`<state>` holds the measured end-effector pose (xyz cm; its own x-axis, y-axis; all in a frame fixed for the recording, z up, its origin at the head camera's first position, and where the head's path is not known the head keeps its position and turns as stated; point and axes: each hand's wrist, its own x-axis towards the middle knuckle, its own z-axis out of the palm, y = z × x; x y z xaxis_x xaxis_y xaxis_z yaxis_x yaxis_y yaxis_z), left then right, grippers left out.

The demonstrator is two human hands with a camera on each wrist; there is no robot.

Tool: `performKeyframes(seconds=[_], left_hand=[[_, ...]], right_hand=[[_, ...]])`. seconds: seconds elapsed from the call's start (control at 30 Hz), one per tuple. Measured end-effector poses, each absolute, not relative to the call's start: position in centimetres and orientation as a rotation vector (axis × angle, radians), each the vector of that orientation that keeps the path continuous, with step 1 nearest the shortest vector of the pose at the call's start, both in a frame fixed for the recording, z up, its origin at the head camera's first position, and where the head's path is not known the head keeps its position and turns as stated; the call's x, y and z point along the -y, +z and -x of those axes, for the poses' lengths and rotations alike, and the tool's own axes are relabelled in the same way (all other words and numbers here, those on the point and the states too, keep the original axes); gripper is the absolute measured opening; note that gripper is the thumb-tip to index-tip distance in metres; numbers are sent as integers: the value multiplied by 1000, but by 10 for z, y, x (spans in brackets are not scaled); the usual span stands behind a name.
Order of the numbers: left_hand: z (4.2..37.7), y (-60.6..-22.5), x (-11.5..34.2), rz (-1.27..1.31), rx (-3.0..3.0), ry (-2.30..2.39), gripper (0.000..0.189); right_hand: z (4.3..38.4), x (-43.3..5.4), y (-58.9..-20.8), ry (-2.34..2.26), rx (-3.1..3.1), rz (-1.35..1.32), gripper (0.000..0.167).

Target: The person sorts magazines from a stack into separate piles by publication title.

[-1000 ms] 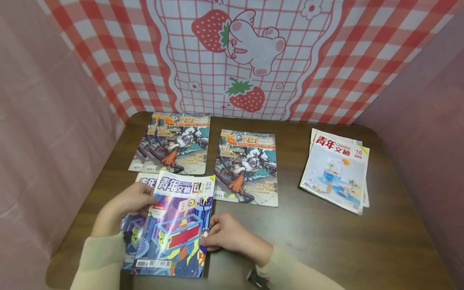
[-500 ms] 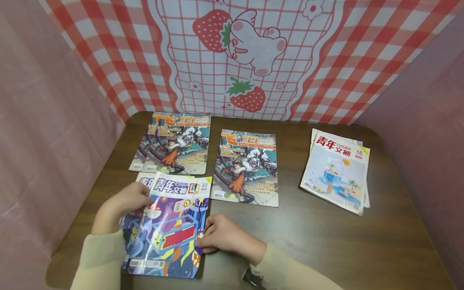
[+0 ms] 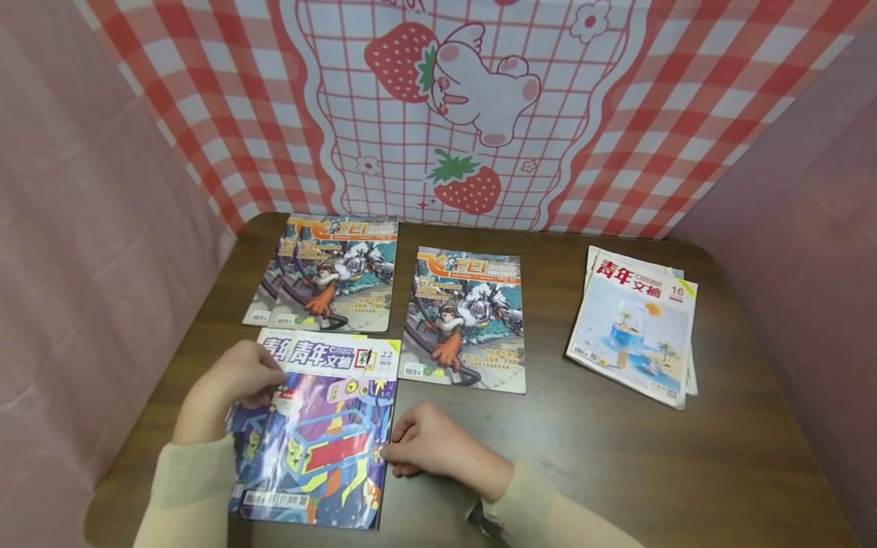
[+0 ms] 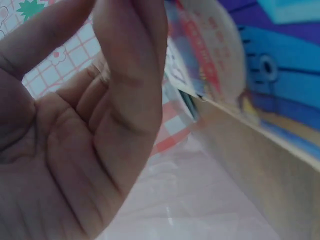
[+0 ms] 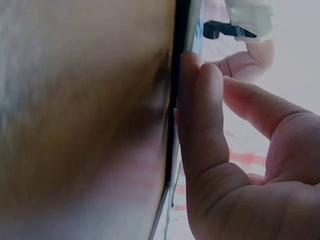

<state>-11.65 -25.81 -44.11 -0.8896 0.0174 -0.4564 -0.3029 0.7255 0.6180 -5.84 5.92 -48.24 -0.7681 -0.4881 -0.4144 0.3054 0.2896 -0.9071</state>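
A purple and blue magazine [image 3: 329,434] with a white title band lies over a matching magazine [image 3: 274,346], whose left strip shows beside it near the table's front left. At its upper left edge, my left hand [image 3: 240,384] grips it with fingers bent. My right hand [image 3: 438,445] pinches the right edge, thumb tip over the border. In the left wrist view, the bent fingers [image 4: 130,80] hide the exact contact. The right wrist view has the fingertips [image 5: 207,82] right at the magazine's edge, close over the table.
Behind lie two overlapping FEI magazines [image 3: 336,281], with a third FEI magazine [image 3: 466,320] to their right. A small stack of pale blue magazines [image 3: 630,335] sits at the right of the brown table [image 3: 617,472]. A checked strawberry cloth [image 3: 479,76] hangs behind.
The top purple magazine has shifted slightly left and settled lower, over the matching one. My right hand moved left with it, then slightly back right; my left hand stayed nearly in place.
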Motion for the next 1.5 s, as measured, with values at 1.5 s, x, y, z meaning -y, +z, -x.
performKeyframes(seconds=[1.5], left_hand=[[174,-409,108,-140,-2596,1779,49]], right_hand=[[147,-192,-413,-2018,-2421,118,46]])
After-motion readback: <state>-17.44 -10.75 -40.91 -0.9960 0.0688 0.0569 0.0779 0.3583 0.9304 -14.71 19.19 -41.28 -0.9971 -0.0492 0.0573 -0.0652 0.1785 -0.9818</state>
